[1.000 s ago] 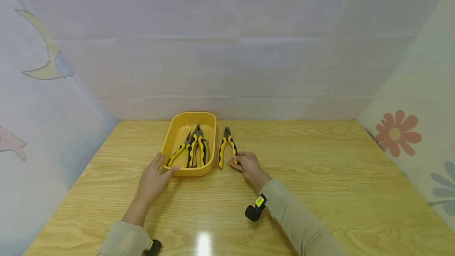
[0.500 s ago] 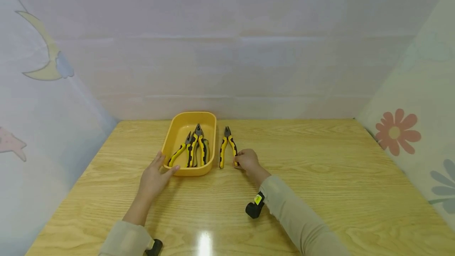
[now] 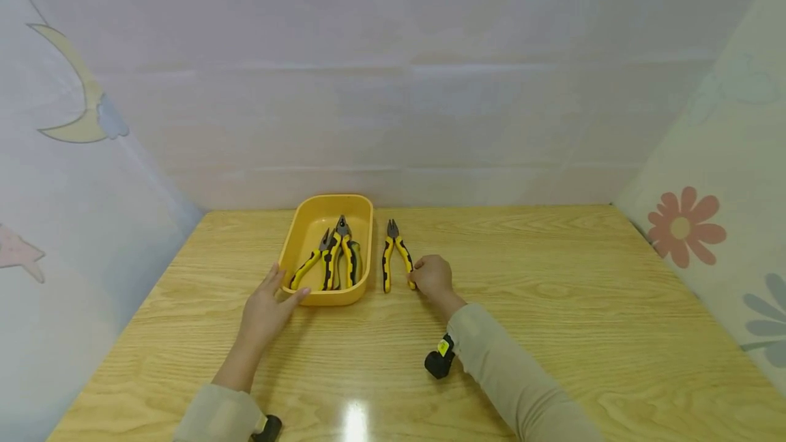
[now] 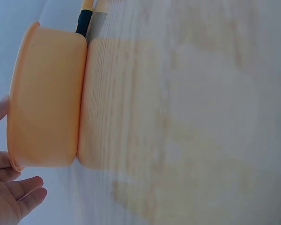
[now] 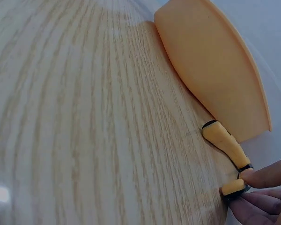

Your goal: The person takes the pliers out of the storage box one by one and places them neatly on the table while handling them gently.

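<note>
A yellow plastic tray (image 3: pixel 327 203) stands near the table's back edge, with several pliers in it. Their handles are yellow and black, and one pair (image 3: pixel 342 226) overlaps the others. My left hand (image 3: pixel 265 309) rests at the tray's near left corner, thumb on the near rim and fingers along the left side. Right of the tray, another pair of pliers (image 3: pixel 388 261) lies with its handles spread and tips pointing away. My right hand (image 3: pixel 432 278) pinches the end of its right handle. In the right wrist view, thumb and fingers meet at that handle end (image 5: pixel 233 188).
The wooden table (image 3: pixel 528 251) reaches to a pale cloth backdrop (image 3: pixel 393 121) behind and at both sides. Black wrist devices (image 3: pixel 439 363) sit by both sleeves.
The pliers' handle ends have shifted slightly to the right with my right hand. That hand's fingers have drawn in on the handle. The left hand and the tray stay put.
</note>
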`<act>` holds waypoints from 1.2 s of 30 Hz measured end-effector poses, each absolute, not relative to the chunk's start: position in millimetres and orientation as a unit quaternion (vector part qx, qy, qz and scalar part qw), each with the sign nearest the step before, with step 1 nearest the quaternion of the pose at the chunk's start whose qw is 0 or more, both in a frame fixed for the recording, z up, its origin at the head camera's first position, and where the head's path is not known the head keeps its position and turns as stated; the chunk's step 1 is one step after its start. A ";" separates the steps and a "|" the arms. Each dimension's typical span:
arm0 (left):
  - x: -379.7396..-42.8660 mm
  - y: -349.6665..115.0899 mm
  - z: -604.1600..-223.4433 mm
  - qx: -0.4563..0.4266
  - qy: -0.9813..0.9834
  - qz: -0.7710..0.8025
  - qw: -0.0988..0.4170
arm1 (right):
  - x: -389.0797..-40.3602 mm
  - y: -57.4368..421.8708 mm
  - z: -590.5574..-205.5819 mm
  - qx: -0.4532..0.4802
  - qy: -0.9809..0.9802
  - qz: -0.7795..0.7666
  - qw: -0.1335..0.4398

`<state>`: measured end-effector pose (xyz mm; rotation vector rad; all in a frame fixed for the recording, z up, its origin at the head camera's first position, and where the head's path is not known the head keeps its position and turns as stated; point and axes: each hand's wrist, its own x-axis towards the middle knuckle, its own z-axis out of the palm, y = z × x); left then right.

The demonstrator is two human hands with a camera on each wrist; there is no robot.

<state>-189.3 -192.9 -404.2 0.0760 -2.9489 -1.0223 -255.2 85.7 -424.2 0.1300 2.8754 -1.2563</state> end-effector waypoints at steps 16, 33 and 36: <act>-187.5 -197.3 -405.7 0.026 -0.944 -0.329 0.012 | -251.4 78.9 -425.7 0.037 0.903 -0.427 -0.014; -189.2 -194.3 -404.9 0.025 -0.943 -0.333 0.009 | -243.5 69.6 -410.4 0.005 0.833 -0.553 0.020; -190.0 -193.9 -405.7 0.021 -0.943 -0.333 0.011 | -241.7 67.7 -406.6 0.000 0.831 -0.556 0.024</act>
